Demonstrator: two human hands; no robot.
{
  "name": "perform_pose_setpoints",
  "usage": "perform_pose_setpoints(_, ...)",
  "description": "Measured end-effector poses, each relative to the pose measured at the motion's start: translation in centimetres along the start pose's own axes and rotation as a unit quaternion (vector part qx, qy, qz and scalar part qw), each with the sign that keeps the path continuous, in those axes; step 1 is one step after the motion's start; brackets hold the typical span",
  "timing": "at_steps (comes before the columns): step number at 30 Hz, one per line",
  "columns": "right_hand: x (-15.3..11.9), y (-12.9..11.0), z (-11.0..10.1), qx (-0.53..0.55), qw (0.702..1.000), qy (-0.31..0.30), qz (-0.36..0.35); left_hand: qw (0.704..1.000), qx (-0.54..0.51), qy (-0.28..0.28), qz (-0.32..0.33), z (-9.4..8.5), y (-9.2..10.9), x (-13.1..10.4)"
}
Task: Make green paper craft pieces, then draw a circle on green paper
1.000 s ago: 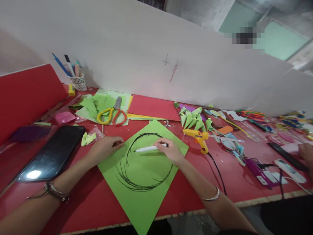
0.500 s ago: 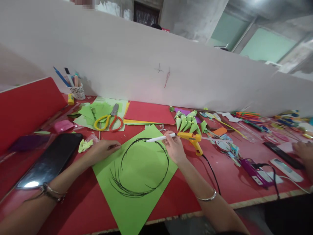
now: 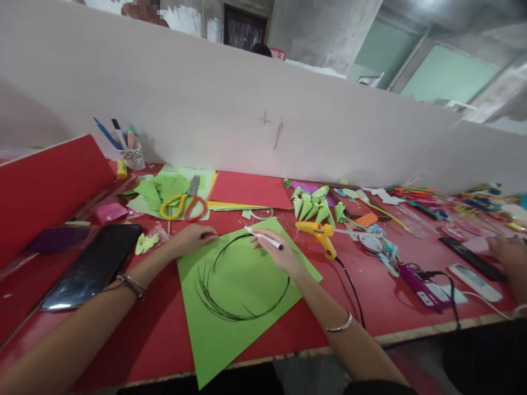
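Observation:
A sheet of green paper (image 3: 242, 285) lies at an angle on the red table, with a rough ring of black marker strokes on it. My right hand (image 3: 284, 258) is closed around a white marker (image 3: 267, 237) over the upper part of the ring. The marker's pale tip points up and left, and its dark end faces right. My left hand (image 3: 193, 240) has its fingers bent together at the paper's upper left edge, gripping it there. A yellow glue gun (image 3: 319, 236) lies just right of the sheet.
Scissors (image 3: 185, 203), green scraps and red paper (image 3: 251, 189) lie behind the sheet. Small green paper cones (image 3: 313, 206) sit right of these. A phone (image 3: 93, 263) is at left. Right are a purple power strip (image 3: 422, 288), cords and another person's hand (image 3: 508, 255).
The green paper has turned and shifted right, my left hand moving along with it. My right hand has moved slightly left and down, and the marker now slants the other way.

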State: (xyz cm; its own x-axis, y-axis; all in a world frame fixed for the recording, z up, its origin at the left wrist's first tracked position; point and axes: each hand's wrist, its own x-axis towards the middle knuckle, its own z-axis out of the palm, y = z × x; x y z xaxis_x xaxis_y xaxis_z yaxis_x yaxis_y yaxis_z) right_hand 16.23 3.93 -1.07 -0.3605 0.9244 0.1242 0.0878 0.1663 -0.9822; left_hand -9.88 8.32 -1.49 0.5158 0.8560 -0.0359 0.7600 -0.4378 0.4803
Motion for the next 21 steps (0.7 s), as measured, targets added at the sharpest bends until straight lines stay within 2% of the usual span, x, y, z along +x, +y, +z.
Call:
perform_pose_setpoints(3,-0.1,0.8,0.4,0.001,1.000,-0.004,0.014,1.000,0.003,0.003,-0.012,-0.2,0.3,-0.7)
perform_pose_setpoints(10,-0.3,1.9,1.0,-0.014,1.000,0.005,0.019,0.998,0.027,0.002,-0.051,-0.8,0.3,-4.2)
perform_pose_setpoints(15,-0.4,1.8,0.9,-0.049,0.998,0.027,0.018,0.998,0.013,-0.001,-0.058,-0.3,-0.1,-4.4)
perform_pose_setpoints(21,-0.5,1.6,0.4,-0.105,0.993,0.020,0.043,0.993,0.056,0.010,-0.108,0.3,0.1,-4.2)
